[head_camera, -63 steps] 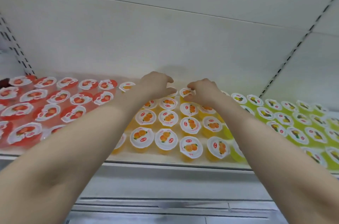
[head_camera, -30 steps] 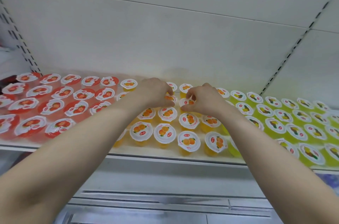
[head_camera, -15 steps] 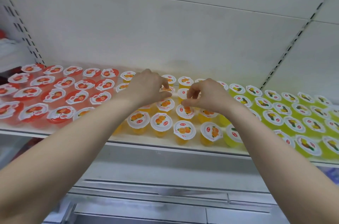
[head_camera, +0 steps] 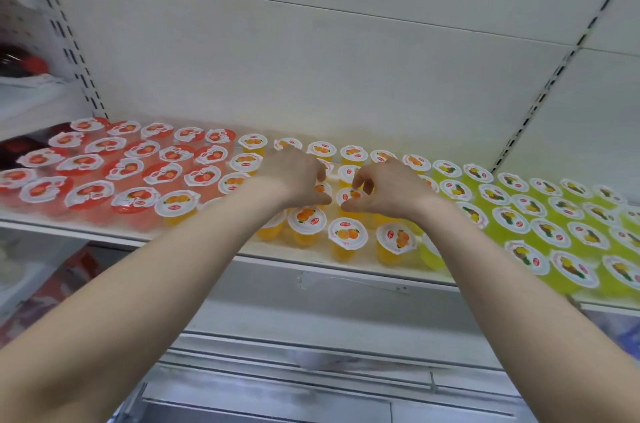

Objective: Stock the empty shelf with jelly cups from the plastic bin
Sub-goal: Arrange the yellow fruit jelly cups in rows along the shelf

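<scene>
The white shelf (head_camera: 194, 240) carries several rows of jelly cups: red ones (head_camera: 162, 173) on the left, orange ones (head_camera: 347, 234) in the middle, yellow-green ones (head_camera: 550, 235) on the right. Both my hands reach in over the orange group. My left hand (head_camera: 294, 178) has its fingers curled round an orange cup (head_camera: 322, 188) that it mostly hides. My right hand (head_camera: 388, 192) pinches another orange cup (head_camera: 349, 195) between thumb and fingers. The plastic bin is out of view.
The white back panel (head_camera: 311, 69) rises behind the cups, with slotted uprights (head_camera: 74, 51) at left and right. A neighbouring shelf section at far left holds packaged goods (head_camera: 24, 76). Lower shelf rails (head_camera: 311, 360) run beneath my arms.
My hands have drawn back from the rear rows toward the middle rows of orange cups. My view has shifted, so more of the shelf's left end shows.
</scene>
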Motion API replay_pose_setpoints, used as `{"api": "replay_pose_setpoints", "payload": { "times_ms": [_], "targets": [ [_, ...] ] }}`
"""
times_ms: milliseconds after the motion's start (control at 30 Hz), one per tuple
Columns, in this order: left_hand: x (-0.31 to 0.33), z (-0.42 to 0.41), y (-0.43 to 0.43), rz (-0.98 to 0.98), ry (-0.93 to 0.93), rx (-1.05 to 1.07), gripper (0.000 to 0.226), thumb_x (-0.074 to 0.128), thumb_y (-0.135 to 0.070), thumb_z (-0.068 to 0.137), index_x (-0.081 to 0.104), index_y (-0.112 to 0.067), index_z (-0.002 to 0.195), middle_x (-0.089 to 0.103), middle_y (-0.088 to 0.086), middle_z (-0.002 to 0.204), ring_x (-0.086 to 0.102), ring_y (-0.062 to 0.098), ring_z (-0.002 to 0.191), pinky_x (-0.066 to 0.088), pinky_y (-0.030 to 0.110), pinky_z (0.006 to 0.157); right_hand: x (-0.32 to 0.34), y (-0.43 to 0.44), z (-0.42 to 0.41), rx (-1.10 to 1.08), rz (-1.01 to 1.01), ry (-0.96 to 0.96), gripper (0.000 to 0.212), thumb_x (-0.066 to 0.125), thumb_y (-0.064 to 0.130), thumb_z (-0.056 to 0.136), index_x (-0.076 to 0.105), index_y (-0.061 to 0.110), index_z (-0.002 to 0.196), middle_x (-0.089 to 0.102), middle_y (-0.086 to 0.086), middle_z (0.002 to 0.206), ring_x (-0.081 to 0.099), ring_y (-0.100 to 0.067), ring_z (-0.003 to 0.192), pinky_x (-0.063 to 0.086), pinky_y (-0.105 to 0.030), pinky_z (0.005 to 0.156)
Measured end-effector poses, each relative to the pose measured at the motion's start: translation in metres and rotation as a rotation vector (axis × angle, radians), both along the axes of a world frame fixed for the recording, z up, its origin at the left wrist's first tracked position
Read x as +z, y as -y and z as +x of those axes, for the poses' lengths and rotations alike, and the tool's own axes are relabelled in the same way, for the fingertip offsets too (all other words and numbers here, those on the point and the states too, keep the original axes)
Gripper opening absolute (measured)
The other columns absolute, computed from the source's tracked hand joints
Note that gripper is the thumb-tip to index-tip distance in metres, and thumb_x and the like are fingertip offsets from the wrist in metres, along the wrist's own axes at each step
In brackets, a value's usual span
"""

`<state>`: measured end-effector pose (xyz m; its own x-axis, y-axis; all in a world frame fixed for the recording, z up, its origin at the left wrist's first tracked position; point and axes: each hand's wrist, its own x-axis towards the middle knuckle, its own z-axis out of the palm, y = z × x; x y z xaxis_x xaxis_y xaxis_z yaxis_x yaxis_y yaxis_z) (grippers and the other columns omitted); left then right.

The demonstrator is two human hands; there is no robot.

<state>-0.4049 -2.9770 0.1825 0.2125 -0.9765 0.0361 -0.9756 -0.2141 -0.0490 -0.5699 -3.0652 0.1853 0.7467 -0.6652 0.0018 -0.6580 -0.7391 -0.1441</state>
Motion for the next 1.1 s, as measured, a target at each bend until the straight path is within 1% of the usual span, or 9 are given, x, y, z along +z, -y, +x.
{"api": "replay_pose_setpoints", "payload": {
  "times_ms": [133, 233, 300, 400, 467, 567, 800, 967, 1100],
  "targets": [
    [0.002, 0.004, -0.011, -0.037, -0.082, 0.013, 0.052, 0.051, -0.067, 0.085, 0.061, -0.036, 0.125, 0.065, -0.003, 0.119, 0.053, 0.024, 0.117, 0.045, 0.036, 0.089, -0.001, -0.013, -0.006, -0.028, -0.034, 0.057, 0.05, 0.064, 0.061, 0.079, 0.064, 0.028, 0.117, 0.065, 0.006, 0.11, 0.051, -0.021, 0.111, 0.045, -0.042, 0.093],
    [0.003, 0.009, -0.032, -0.128, -0.194, -0.029, 0.042, 0.051, -0.064, 0.087, 0.066, -0.034, 0.112, 0.068, -0.01, 0.105, 0.058, 0.019, 0.106, 0.048, 0.031, 0.079, 0.001, -0.031, -0.018, -0.011, -0.011, 0.184, 0.03, 0.065, 0.051, 0.082, 0.069, 0.029, 0.101, 0.067, 0.012, 0.096, 0.049, -0.017, 0.105, 0.045, -0.038, 0.087],
    [0.0, 0.01, -0.048, -0.137, -0.173, -0.099, 0.042, 0.051, -0.066, 0.086, 0.066, -0.035, 0.111, 0.068, -0.012, 0.103, 0.056, 0.017, 0.105, 0.048, 0.032, 0.081, -0.002, -0.043, -0.026, -0.002, 0.023, 0.237, 0.029, 0.069, 0.056, 0.077, 0.068, 0.032, 0.093, 0.066, 0.015, 0.09, 0.049, -0.014, 0.102, 0.045, -0.038, 0.086],
    [-0.01, 0.01, -0.062, -0.097, -0.082, -0.169, 0.053, 0.049, -0.074, 0.08, 0.062, -0.039, 0.118, 0.066, -0.009, 0.111, 0.05, 0.02, 0.111, 0.042, 0.037, 0.092, -0.008, -0.061, -0.031, 0.003, 0.016, 0.115, 0.051, 0.066, 0.07, 0.064, 0.065, 0.034, 0.099, 0.064, 0.013, 0.097, 0.046, -0.013, 0.104, 0.044, -0.038, 0.089],
    [-0.015, 0.008, -0.064, -0.088, -0.047, -0.193, 0.059, 0.05, -0.077, 0.076, 0.06, -0.04, 0.121, 0.065, -0.007, 0.116, 0.048, 0.022, 0.115, 0.037, 0.04, 0.1, -0.011, -0.069, -0.029, -0.001, -0.042, 0.027, 0.053, 0.069, 0.066, 0.063, 0.062, 0.034, 0.106, 0.063, 0.011, 0.102, 0.045, -0.016, 0.106, 0.043, -0.038, 0.089],
    [-0.017, 0.004, -0.068, -0.086, -0.039, -0.225, 0.064, 0.054, -0.077, 0.074, 0.057, -0.038, 0.125, 0.062, -0.006, 0.123, 0.046, 0.023, 0.12, 0.031, 0.044, 0.109, -0.018, -0.075, -0.028, -0.038, -0.087, 0.026, 0.047, 0.07, 0.054, 0.069, 0.059, 0.033, 0.109, 0.063, 0.007, 0.105, 0.046, -0.02, 0.109, 0.043, -0.04, 0.09],
    [-0.023, 0.003, -0.076, -0.152, -0.047, -0.246, 0.054, 0.058, -0.068, 0.079, 0.059, -0.035, 0.123, 0.064, -0.004, 0.118, 0.046, 0.022, 0.118, 0.032, 0.041, 0.104, -0.02, -0.079, -0.025, -0.087, -0.153, -0.007, 0.042, 0.067, 0.052, 0.074, 0.058, 0.03, 0.108, 0.064, 0.005, 0.108, 0.045, -0.021, 0.11, 0.041, -0.04, 0.091],
    [-0.026, 0.004, -0.076, -0.145, -0.073, -0.241, 0.061, 0.058, -0.073, 0.075, 0.056, -0.036, 0.124, 0.061, -0.006, 0.124, 0.044, 0.022, 0.122, 0.03, 0.043, 0.108, -0.02, -0.078, -0.026, -0.092, -0.167, -0.012, 0.042, 0.066, 0.053, 0.075, 0.056, 0.031, 0.108, 0.064, 0.006, 0.109, 0.045, -0.021, 0.109, 0.04, -0.039, 0.09],
    [-0.024, 0.011, -0.078, -0.172, -0.116, -0.238, 0.07, 0.054, -0.08, 0.071, 0.057, -0.036, 0.126, 0.059, -0.008, 0.129, 0.044, 0.022, 0.124, 0.031, 0.044, 0.11, -0.017, -0.075, -0.027, -0.063, -0.148, 0.011, 0.051, 0.066, 0.064, 0.068, 0.058, 0.033, 0.107, 0.062, 0.008, 0.11, 0.046, -0.02, 0.109, 0.042, -0.041, 0.092]
  ]
}}
